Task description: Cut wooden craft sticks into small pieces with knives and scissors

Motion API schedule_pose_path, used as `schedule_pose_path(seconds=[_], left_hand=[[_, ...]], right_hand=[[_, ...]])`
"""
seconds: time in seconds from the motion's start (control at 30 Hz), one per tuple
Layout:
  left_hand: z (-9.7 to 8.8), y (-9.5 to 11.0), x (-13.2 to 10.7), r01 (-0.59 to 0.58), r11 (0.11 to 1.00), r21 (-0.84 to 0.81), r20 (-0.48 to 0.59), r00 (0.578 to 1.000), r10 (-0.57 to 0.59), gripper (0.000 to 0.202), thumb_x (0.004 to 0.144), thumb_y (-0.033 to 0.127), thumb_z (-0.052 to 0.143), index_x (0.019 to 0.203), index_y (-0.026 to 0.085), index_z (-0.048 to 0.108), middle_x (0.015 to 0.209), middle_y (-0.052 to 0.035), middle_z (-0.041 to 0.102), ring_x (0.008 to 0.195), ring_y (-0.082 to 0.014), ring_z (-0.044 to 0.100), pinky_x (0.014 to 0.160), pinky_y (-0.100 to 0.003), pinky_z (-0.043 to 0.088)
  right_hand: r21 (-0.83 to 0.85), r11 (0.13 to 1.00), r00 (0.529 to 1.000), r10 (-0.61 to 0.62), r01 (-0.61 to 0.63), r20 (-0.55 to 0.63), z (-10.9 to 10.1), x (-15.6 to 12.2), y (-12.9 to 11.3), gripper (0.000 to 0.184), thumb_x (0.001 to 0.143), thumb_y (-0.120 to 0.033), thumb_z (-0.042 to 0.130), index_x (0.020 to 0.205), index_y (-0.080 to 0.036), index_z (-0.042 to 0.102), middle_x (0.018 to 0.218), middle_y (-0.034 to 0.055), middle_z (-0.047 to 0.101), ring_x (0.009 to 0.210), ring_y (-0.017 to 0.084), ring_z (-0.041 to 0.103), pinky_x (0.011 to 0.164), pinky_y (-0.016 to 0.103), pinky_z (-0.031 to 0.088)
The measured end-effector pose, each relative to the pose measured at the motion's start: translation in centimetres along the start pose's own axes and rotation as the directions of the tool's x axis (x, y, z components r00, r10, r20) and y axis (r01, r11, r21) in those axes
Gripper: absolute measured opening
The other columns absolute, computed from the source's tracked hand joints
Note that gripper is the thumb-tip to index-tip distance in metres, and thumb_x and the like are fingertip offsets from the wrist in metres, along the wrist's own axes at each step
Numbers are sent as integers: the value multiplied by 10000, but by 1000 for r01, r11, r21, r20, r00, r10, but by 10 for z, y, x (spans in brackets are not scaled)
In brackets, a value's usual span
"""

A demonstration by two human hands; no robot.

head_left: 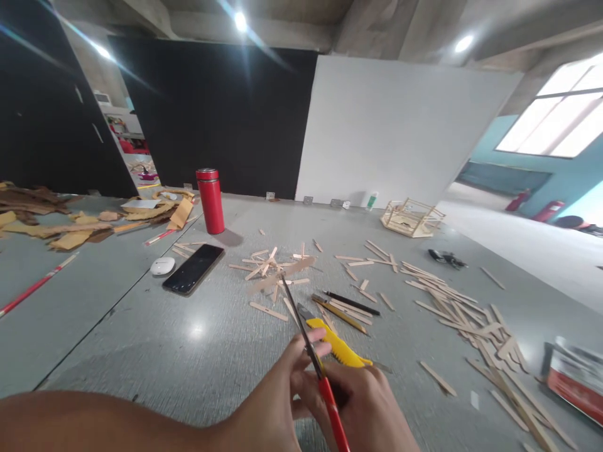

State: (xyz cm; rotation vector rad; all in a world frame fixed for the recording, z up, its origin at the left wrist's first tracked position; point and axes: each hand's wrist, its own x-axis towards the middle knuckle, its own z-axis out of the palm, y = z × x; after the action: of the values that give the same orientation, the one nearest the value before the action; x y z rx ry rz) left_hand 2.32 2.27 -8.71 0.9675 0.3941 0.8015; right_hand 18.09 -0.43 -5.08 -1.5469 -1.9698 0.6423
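Note:
My left hand [277,402] and my right hand [372,408] meet low in the middle, both closed round a thin tool with a red handle [332,408]. Its long metal blade [296,317] points up and away from me. A blurred flat wooden stick [282,274] sits across the blade's tip. Just beyond my fingers a yellow utility knife [340,347] lies on the grey surface. More flat wooden sticks [268,260] are scattered behind it.
A red flask [210,201], a black phone [193,269] and a white earbud case [162,266] sit to the left. Cardboard scraps [89,223] lie far left. Pencils [351,303], a heap of sticks [466,314], a stick-built frame [412,217] and a printed box [577,376] are to the right.

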Motion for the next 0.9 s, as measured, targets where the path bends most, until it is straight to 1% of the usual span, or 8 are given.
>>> schedule_pose_path(seconds=[0.1,0.23,0.33,0.47,0.67,0.77,0.83,0.9], left_hand=[[1,-3,-1,-12,1000,28,-121,993,15,1162,456,163,1020,1446,276,423,1547,-181,441,1400,-409,501,1132,-537,418],[7,3,-1,88,994,66,-181,981,-75,978,420,86,969,1272,235,513,1362,-127,597,1325,-371,563,1025,-475,492],[9,6,2,166,977,136,-252,959,-127,674,471,139,950,1029,187,574,1025,-43,695,997,-269,692,848,-378,532],[12,16,9,144,983,117,-185,975,-121,433,539,215,907,794,178,559,684,39,629,684,-155,622,662,-277,465],[21,32,14,88,996,13,-117,989,-86,504,517,172,934,946,141,670,866,-18,705,832,-170,673,790,-287,501],[19,28,13,92,995,-32,-127,987,-95,670,477,129,953,1086,161,675,1020,-49,725,973,-210,685,855,-312,527],[13,24,12,105,994,-8,-196,975,-105,707,465,131,965,1106,174,672,1062,-61,731,992,-221,692,836,-304,542],[7,20,12,128,991,40,-250,961,-114,746,473,152,970,1153,188,667,1083,-65,738,947,-208,706,787,-279,554]], right_hand=[[60,998,999,-10,12,-33,11,18,-8,396,944,-387,578,600,-192,598,537,-59,425,552,123,282,513,259,317],[208,964,986,163,-164,23,21,29,-10,456,908,-484,616,561,-204,522,548,-40,417,558,134,326,500,257,339],[330,908,966,235,-258,107,25,37,-7,467,869,-539,654,570,-202,527,589,-15,473,578,145,398,489,254,364],[332,907,960,201,-258,196,21,40,-4,406,873,-480,680,624,-181,565,598,-41,440,589,123,353,516,244,324],[433,870,953,120,-236,278,-15,36,-13,228,903,-311,631,738,-156,664,689,-14,599,610,121,469,546,237,374],[419,864,902,88,-281,422,-46,40,-14,144,845,-238,641,798,-168,758,751,14,706,691,160,620,645,259,480],[465,802,862,118,-375,493,-61,43,-12,256,886,-286,563,892,-180,795,939,69,767,881,221,711,807,328,549],[477,789,891,185,-386,415,-62,44,-11,389,956,-450,505,1029,-179,774,1085,116,761,1010,278,711,913,423,550]])
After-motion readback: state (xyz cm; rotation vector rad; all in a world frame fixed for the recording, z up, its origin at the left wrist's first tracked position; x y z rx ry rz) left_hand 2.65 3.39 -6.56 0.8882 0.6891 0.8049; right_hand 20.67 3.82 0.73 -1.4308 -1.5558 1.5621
